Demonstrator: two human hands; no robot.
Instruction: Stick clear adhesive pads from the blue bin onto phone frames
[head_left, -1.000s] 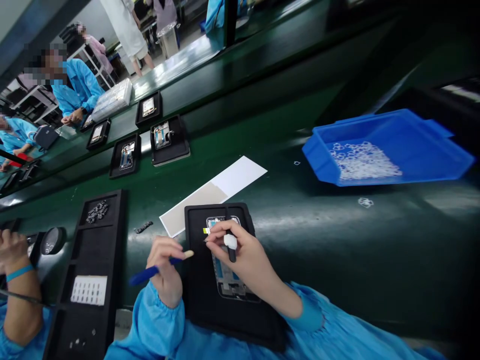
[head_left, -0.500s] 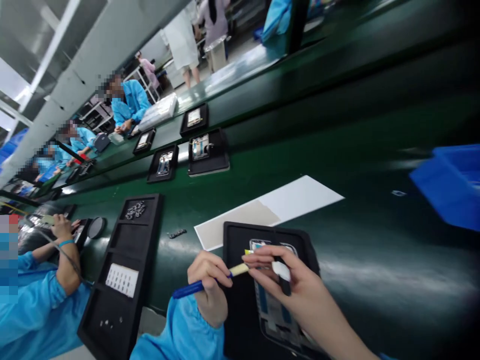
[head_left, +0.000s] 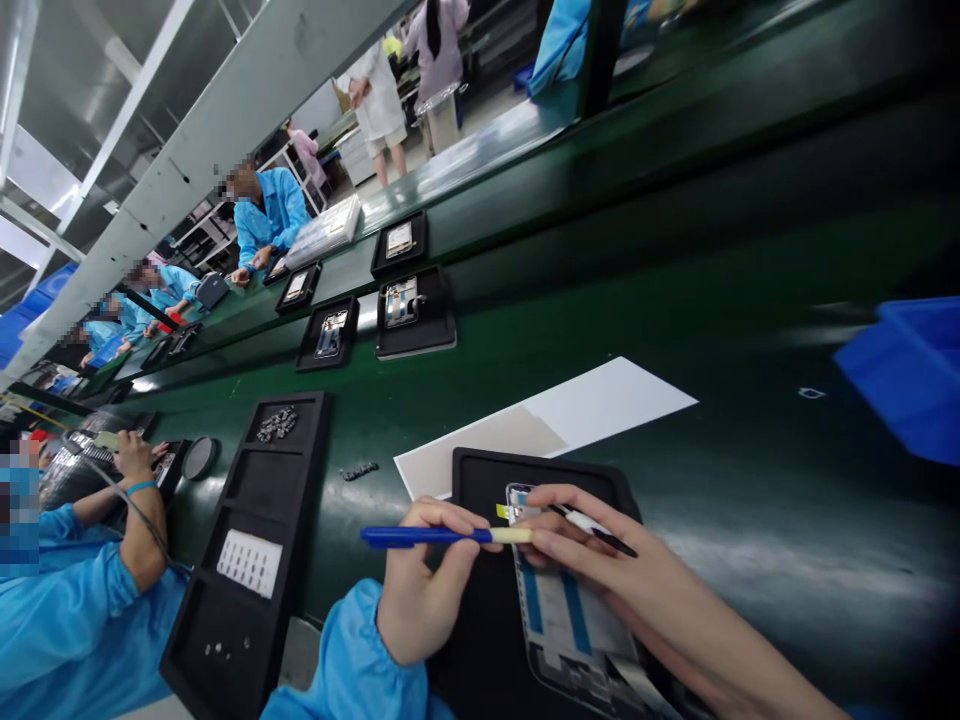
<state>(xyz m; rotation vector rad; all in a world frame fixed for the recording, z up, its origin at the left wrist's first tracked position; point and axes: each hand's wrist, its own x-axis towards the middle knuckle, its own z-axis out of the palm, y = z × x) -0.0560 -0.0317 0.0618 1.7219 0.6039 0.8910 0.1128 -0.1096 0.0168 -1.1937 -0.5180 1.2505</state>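
Observation:
My left hand (head_left: pixel 424 590) is closed round a blue-handled tool (head_left: pixel 420 537) whose cream tip reaches the fingertips of my right hand (head_left: pixel 592 550). My right hand pinches a thin black and white tool (head_left: pixel 596 528) and rests on a phone frame (head_left: pixel 570 620). The frame lies in a black carrier tray (head_left: pixel 480 480) on the green belt. A small yellow tab (head_left: pixel 502 511) shows at the frame's upper left corner.
A white and beige sheet (head_left: pixel 555 415) lies beyond the tray. A black parts tray (head_left: pixel 255 540) stands to the left, a blue bin (head_left: pixel 911 375) at the right edge. More carriers with phones (head_left: pixel 409 310) sit farther along the belt. A co-worker's arm (head_left: pixel 135 510) works at the left.
The view has swung left, so the blue bin slid to the right edge. My left hand brought the blue tool level, its tip now at my right fingertips over the frame's top.

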